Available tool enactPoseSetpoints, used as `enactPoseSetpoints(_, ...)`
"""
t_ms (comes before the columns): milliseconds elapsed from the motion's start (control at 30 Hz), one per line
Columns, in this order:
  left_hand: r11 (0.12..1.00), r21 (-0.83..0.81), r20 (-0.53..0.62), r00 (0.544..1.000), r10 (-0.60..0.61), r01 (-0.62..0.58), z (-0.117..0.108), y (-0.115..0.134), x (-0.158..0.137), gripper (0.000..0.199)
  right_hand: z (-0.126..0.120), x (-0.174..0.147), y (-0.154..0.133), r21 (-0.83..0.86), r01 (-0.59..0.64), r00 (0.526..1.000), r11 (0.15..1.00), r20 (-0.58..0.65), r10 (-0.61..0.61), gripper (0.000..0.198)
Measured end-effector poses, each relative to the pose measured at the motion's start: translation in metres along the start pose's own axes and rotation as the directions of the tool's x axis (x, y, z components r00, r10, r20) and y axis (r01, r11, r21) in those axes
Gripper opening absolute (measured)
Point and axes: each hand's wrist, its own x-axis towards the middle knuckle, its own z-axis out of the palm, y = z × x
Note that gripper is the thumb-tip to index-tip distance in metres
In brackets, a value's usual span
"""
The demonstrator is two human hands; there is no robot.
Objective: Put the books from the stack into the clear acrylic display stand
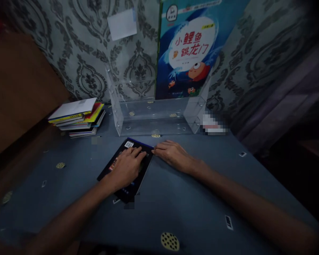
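A dark book (124, 194) with a barcode label at its upper left lies on the table, turned at an angle. My left hand (128, 164) rests on top of it, palm down with the fingers stretched across the cover. At the book's upper right corner is my right hand (170, 153), its fingers pressed together on the corner. Just beyond both hands stands a clear tiered acrylic rack (154, 124). A blue picture book (186, 67) with orange fish on its cover stands upright in the rack's back tier, on the right side.
On the left is a stack of books (78, 118) with uneven edges. A blurred pale item (214, 124) lies right of the rack. The blue-grey table (202, 212) meets a patterned wall (90, 74) bearing a white card (122, 24). A brown panel (23, 81) stands at left.
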Motion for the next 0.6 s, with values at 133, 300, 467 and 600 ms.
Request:
enactPoseSetpoints(133,1.000,0.004,-0.021,1.000,0.010,-0.010,0.004,-0.005,0.000,0.045,0.005,0.005,0.005,-0.006,-0.010,0.999,1.000,-0.034,0.010,0.022)
enactPoseSetpoints(300,1.000,-0.008,-0.048,0.999,0.025,-0.026,0.009,-0.005,0.000,0.040,0.006,-0.001,-0.008,-0.052,-0.101,0.995,0.994,0.002,0.101,0.026)
enactPoseSetpoints(467,0.992,-0.080,-0.036,0.994,0.100,-0.102,0.008,-0.016,0.001,0.038,0.006,-0.004,-0.015,-0.062,-0.164,0.984,0.984,0.064,0.168,0.032)
enactPoseSetpoints(600,0.952,-0.215,0.068,0.970,0.235,-0.216,-0.010,-0.028,0.001,0.035,0.006,-0.005,-0.015,-0.039,-0.168,0.984,0.985,0.051,0.170,0.031)
